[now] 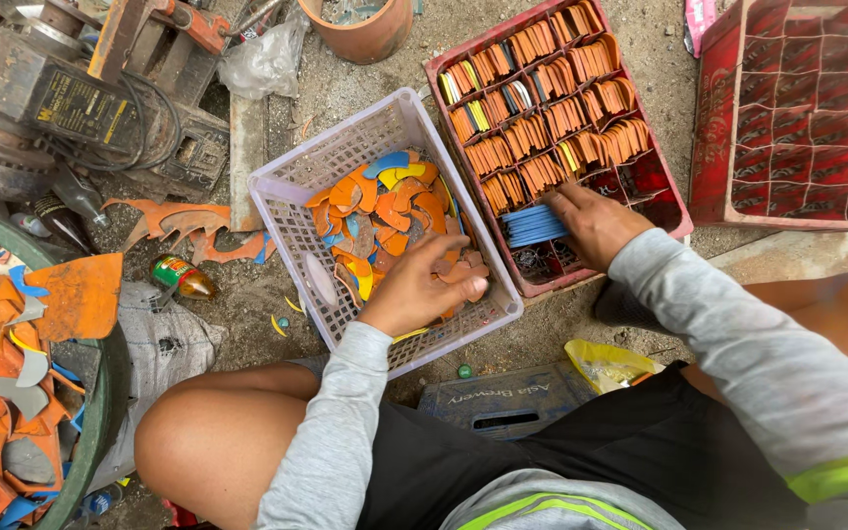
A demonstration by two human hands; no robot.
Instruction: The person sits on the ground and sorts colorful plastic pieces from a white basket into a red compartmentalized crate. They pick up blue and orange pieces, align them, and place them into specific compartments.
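Orange cutouts (pixel 463 270) gathered under left hand (pixel 422 287), grip curled on them, at near right corner of white mesh basket (pixel 291 211). Right hand (pixel 591 224), grip narrow, pressing blue stack (pixel 534 225) into red divided crate (pixel 669 186). Empty red crate (pixel 797 108) at far right.

Bare ground (pixel 571 324) between white basket (pixel 287 196) and red crate (pixel 444 93).

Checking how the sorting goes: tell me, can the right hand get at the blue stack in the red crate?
Probably yes: the right hand already rests in the red crate, its fingers touching the blue stack, with nothing between them.
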